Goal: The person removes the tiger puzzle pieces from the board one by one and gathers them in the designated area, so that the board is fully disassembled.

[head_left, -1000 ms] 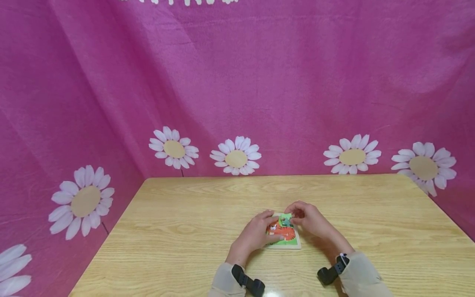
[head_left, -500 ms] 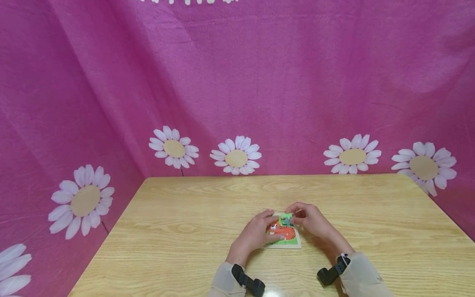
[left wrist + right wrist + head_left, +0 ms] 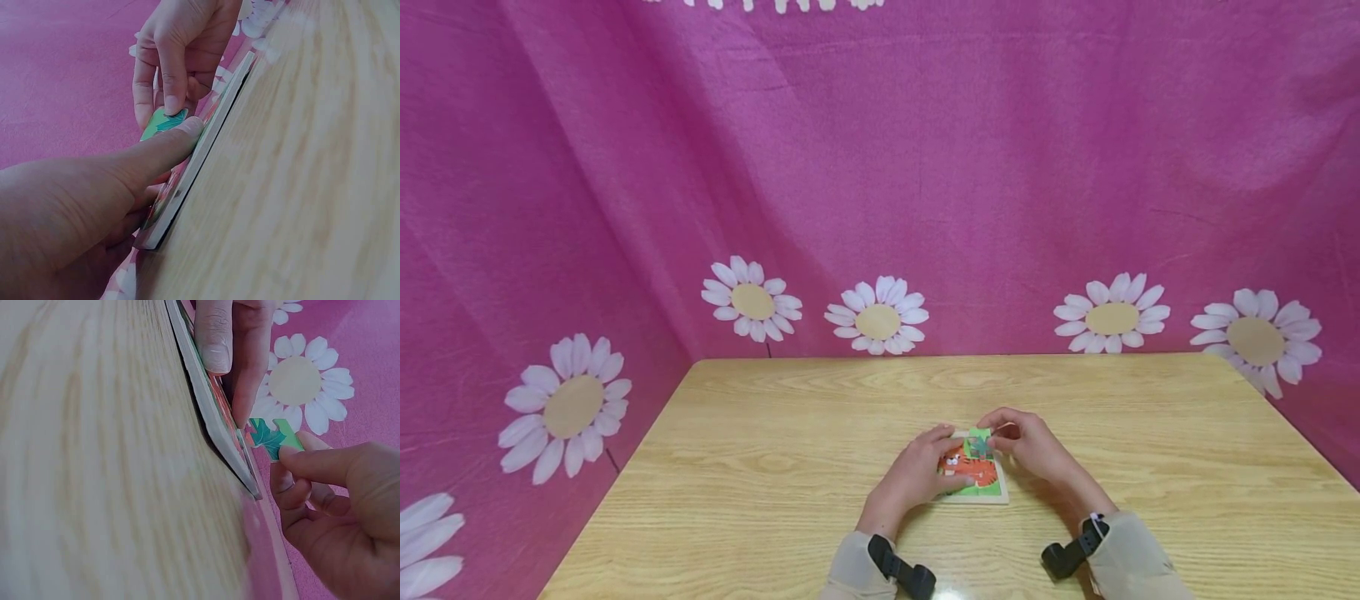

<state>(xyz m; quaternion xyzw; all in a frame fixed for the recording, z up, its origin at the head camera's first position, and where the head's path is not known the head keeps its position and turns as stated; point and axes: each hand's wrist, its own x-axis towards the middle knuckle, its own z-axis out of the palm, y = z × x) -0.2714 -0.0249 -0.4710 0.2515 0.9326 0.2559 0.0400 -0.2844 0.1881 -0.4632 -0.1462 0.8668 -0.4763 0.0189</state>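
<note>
A tiger-picture jigsaw board (image 3: pixel 988 490) with a pale frame lies on the table in front of me. My left hand (image 3: pixel 910 472) rests on its left part, thumb and fingers spread over the picture and covering some of it. In the right wrist view the left thumb (image 3: pixel 215 353) presses on the board's face. My right hand (image 3: pixel 1028 446) pinches a green puzzle piece (image 3: pixel 269 439) with a dark leaf print between thumb and index finger. The piece stands tilted, lifted off the picture at the board's upper right.
The wood-grain table (image 3: pixel 760 467) stretches out on all sides of the board. A pink curtain (image 3: pixel 985 167) with white daisies hangs behind its far edge and along the left side. Black wrist straps (image 3: pixel 901 568) sit on both wrists.
The puzzle piece in my right hand has tilted and shifted slightly up over the board's upper right. My left hand stays in place on the board.
</note>
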